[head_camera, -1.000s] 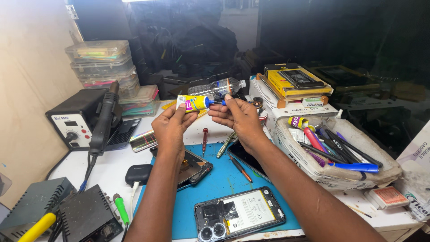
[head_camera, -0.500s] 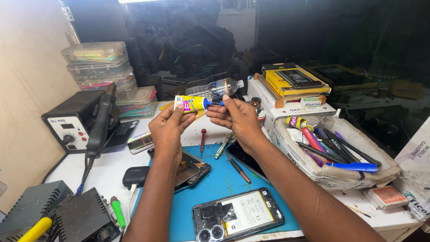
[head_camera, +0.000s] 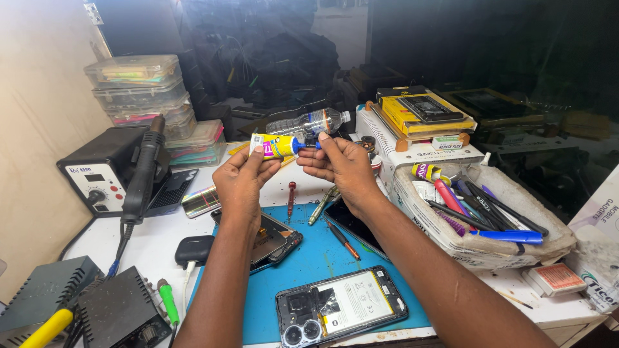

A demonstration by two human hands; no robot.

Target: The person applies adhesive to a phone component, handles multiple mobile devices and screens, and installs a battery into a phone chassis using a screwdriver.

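Both my arms reach fwd, forearms bare, hands raised close together. My left hand (head_camera: 242, 177) is curled, thumb and fingers pinched. My right hand (head_camera: 342, 164) faces it, fingertips (head_camera: 322, 138) pinched too, nearly touching.

Open room lies on the white tabletop (head_camera: 148, 238) left of the blue mat (head_camera: 322, 258); an opened phone (head_camera: 342, 312), screwdrivers (head_camera: 291, 196), a hot-air station (head_camera: 106, 174) and a crowded tool tray (head_camera: 483, 225) block the rest.

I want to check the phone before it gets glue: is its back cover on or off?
Off. The phone lies on the blue mat with its battery and inner parts exposed, no cover over them.
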